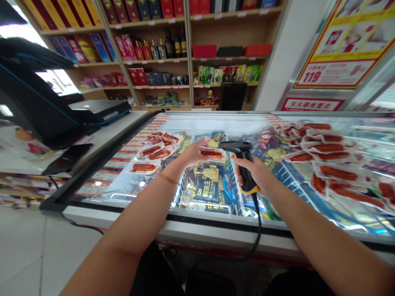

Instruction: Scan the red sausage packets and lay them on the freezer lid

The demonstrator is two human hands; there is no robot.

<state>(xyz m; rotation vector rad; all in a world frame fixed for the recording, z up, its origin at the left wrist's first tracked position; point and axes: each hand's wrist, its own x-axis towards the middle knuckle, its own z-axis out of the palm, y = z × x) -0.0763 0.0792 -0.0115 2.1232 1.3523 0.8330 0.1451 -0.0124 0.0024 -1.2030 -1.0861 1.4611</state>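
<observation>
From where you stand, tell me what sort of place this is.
Most likely a shop: a glass-topped chest holding packaged food, wall shelves stocked with boxes and bottles, and a handheld scanner in the right hand.

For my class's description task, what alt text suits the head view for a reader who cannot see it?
A person's left grip holds a packaged sausage beside a black handheld scanner in the right grip, above a glass-topped freezer. More packaged sausages lie on the glass to both sides, with stocked shelves behind.
</observation>
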